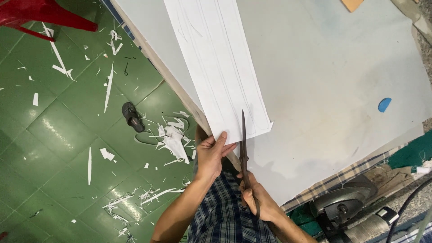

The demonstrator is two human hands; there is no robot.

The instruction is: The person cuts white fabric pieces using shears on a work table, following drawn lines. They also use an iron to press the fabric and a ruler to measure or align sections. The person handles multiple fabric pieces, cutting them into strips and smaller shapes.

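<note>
Right hand (pixel 257 200) grips scissors (pixel 244 148) pointing to 12 o'clock; left hand (pixel 211 153) lies open, flat on white paper (pixel 216 63).

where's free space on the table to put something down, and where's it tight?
Free: the grey table surface right of the white sheet, between the sheet, the blue chalk and the near table edge. Crowded: the sheet's near end, where the left hand presses it and the right hand works the scissors. Floor is littered with scraps.
</note>
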